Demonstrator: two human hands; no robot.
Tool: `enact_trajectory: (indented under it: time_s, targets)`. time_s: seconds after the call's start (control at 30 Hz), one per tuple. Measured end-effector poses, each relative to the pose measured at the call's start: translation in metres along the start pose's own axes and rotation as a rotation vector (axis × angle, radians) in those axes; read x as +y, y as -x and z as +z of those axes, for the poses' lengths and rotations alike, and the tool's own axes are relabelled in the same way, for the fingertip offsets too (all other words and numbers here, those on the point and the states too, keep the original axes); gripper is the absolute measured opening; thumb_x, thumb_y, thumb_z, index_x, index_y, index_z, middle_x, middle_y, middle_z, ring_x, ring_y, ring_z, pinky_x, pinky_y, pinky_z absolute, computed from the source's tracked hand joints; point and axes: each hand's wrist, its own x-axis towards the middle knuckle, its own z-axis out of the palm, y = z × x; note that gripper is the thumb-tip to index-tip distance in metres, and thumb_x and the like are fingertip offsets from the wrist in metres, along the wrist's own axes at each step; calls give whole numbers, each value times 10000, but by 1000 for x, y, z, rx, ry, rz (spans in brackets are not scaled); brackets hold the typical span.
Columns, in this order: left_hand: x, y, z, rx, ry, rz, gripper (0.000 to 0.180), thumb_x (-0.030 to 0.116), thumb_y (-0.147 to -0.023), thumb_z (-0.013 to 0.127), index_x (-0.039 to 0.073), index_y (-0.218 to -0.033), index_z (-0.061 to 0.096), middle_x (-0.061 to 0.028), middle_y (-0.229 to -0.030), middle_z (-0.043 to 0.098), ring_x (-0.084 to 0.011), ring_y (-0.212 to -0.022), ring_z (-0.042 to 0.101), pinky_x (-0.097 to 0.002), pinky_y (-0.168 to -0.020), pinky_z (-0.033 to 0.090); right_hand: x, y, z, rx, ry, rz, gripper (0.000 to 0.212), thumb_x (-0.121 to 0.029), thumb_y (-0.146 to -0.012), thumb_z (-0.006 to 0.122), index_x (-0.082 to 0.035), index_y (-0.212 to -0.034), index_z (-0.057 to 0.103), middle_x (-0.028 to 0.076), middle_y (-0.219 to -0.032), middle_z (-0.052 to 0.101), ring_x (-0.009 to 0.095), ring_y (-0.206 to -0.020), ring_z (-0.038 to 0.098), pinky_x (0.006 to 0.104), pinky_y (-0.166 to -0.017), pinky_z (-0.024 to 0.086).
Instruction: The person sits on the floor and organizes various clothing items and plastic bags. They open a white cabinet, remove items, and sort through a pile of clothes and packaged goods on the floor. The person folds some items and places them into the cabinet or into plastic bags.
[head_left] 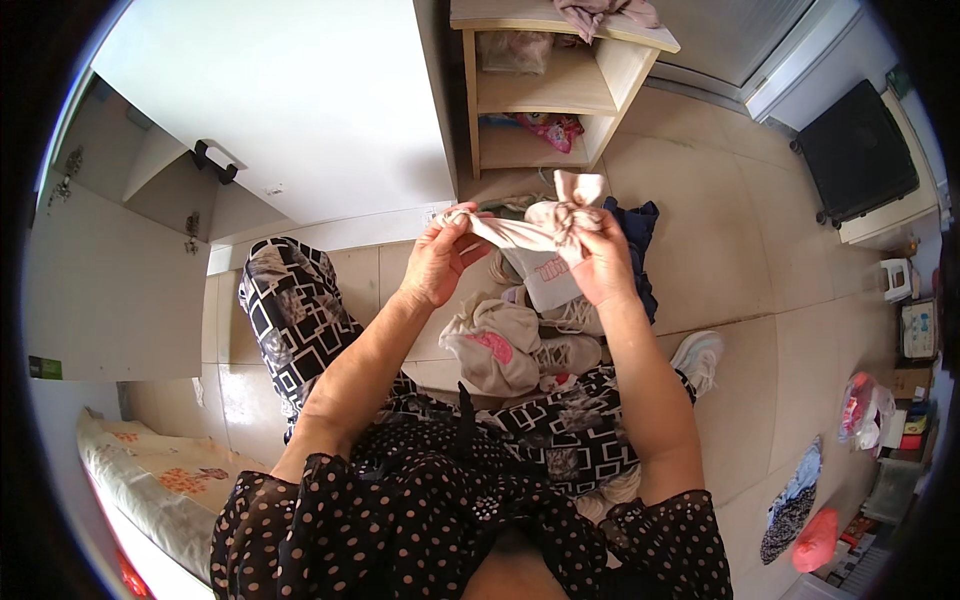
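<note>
Stretched between my hands is a long cream cloth, knotted or bunched at its right part, with a loose flap standing up there. Whether it is a sock or tights I cannot tell. My left hand pinches its narrow left end between thumb and fingers. At the bunched part, my right hand grips it. Beneath my hands lie a white item with a reddish print, a pale garment with a pink patch and dark blue clothing. Light lace-up shoes show among them.
In front stands a wooden shelf with bags and cloth. A white cabinet with a dark handle is at the left, a bed at lower left. A black suitcase and a plastic stool are at the right.
</note>
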Motion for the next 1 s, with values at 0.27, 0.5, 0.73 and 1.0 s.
enact_trajectory:
  time_s: [0.27,0.5,0.73,1.0]
  targets:
    - [-8,-4,-9,0,54,-25,462,342,-865,519,84,-1235,419,-88,-1211,503,-208,-1081,493,-354,-895,415,-11,6,10,-231,155,190,386,127,-715,436,-12,-1061,536,108,-1011,554,221,-913,578,345,-818,492]
    - [-30,10,27,-27,165,-150,320,244,-917,433,92,-1199,449,-66,-1125,534,-192,-1003,544,-359,-866,468,24,7,19,-83,174,332,264,34,-830,488,-24,-1087,486,88,-1016,566,159,-919,573,277,-768,490]
    - [-13,1,-8,134,42,4,216,241,-885,507,147,-1075,546,1,-937,589,-121,-869,555,-308,-745,457,11,-15,12,19,30,90,292,103,-773,435,22,-1050,475,154,-1003,568,230,-889,587,302,-748,489]
    - [17,-3,-33,274,-294,183,222,203,-839,555,97,-1032,581,5,-904,593,-88,-814,535,-249,-700,400,-11,-7,20,-188,432,96,354,112,-727,487,-17,-1056,517,62,-977,560,135,-878,566,266,-761,487]
